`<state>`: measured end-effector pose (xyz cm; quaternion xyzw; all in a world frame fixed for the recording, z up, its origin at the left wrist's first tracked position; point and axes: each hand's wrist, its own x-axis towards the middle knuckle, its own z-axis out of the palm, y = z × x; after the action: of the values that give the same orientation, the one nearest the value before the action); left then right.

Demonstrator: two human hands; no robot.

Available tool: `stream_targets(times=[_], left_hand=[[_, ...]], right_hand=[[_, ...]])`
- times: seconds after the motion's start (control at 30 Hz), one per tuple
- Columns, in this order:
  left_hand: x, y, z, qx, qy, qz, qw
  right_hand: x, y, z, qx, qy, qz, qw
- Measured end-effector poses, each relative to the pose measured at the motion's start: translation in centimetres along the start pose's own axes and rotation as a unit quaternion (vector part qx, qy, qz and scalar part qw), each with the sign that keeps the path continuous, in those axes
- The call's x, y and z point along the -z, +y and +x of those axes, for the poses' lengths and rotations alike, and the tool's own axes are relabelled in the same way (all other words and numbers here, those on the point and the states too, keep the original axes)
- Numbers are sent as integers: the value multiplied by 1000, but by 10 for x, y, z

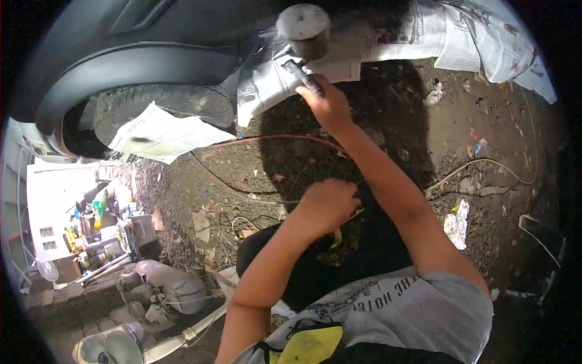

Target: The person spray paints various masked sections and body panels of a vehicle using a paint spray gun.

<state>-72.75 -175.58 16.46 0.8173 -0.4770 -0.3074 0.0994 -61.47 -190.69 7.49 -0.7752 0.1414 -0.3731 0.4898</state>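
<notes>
My right hand (330, 109) is closed around the dark handle of a tool (301, 77). The tool's far end points up and left, over newspaper, just below a pale round disc (303, 23) on a dark cylindrical part. My left hand (330, 205) is lower, near my knee, with its fingers curled; what it holds, if anything, is hidden. Newspaper (267, 94) lies around the dark car body (157, 64) beside the disc.
A tire (163, 106) partly covered by a paper sheet (167, 133) is at the upper left. A red hose (279, 138) and a pale cable (485, 161) cross the rough ground. At lower left are a compressor-like tank (176, 285), a fan (109, 349) and piled supplies (100, 227).
</notes>
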Motion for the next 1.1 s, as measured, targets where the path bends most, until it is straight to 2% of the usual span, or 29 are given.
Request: stream_targets(times=[0.03,0.13,0.23,0.27,0.33,0.43,0.53,0.6,0.67,0.73,0.77,0.83,0.93,1.1], left_hand=[[7,-5,3,50,-12,-19,999],[-8,-58,26,87,194,-84,973],[-12,-89,55,83,272,-271,920],[-15,-93,64,78,265,-382,882],[-19,-94,79,63,239,-583,774],[4,-66,69,61,229,-578,781],[5,-62,80,54,202,-703,680],[8,-58,82,77,170,-692,698],[5,-59,89,48,142,-692,706],[-13,-72,106,-32,114,-701,703],[-10,-65,106,-14,119,-678,725],[-2,-49,107,17,131,-628,767],[-6,-44,113,29,153,-640,752],[-12,-57,117,65,151,-605,779]], right_hand=[[9,-7,0,-59,-14,-4,998],[27,-22,0,-72,-35,58,995],[52,-58,-6,-117,-136,109,978],[56,-64,-7,-138,-176,120,967],[60,-68,-11,-112,-211,142,960],[67,-75,-12,-88,-234,147,957],[74,-79,-13,-85,-204,155,963],[73,-73,-15,-87,-140,139,976],[80,-70,-14,-89,-98,126,983],[93,-70,-12,-92,-80,114,986],[92,-64,-11,-57,-55,137,987],[93,-54,-14,-64,-52,147,986],[96,-46,-14,-71,-60,151,984],[94,-52,-13,-47,-41,149,987]])
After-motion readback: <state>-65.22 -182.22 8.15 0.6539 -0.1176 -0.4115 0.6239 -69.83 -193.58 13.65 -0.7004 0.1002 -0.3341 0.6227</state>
